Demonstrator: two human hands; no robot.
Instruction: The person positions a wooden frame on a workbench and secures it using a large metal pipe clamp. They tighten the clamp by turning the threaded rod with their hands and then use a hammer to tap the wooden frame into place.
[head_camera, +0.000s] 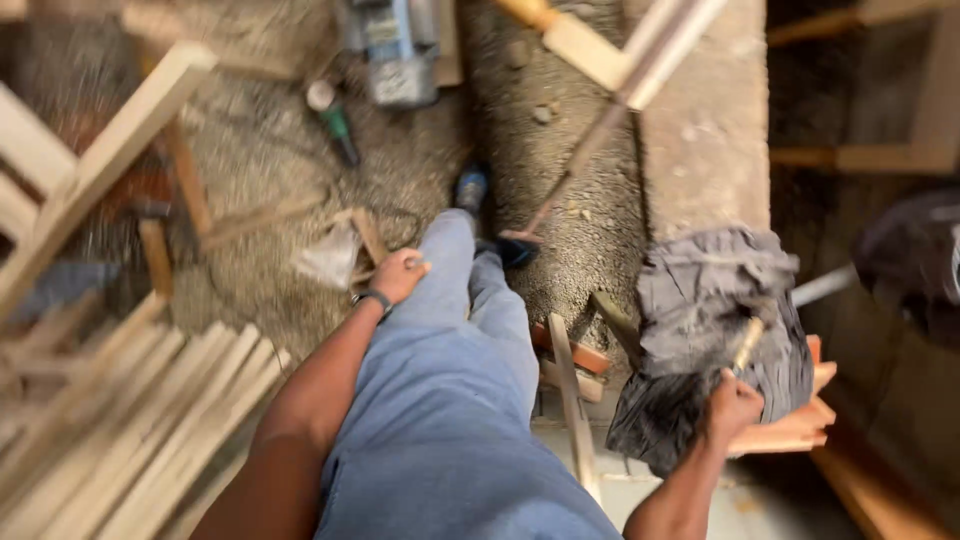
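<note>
The right hand has its grip closed around a slim wooden handle, which rises against a dark grey cloth draped over reddish wooden pieces. The left hand rests on the knee of the blue jeans, fingers curled, apparently holding nothing, though blur makes this uncertain. Pale wooden slats lie stacked to the left.

Left arm: bare, reaching forward and down alongside the left thigh.
Left hand: loosely curled, resting on the left knee, a dark band at the wrist.
Right arm: bare, extended forward on the right side.
Right hand: fist closed, back of the hand facing up.
Legs: in blue trousers, stretched ahead.
</note>
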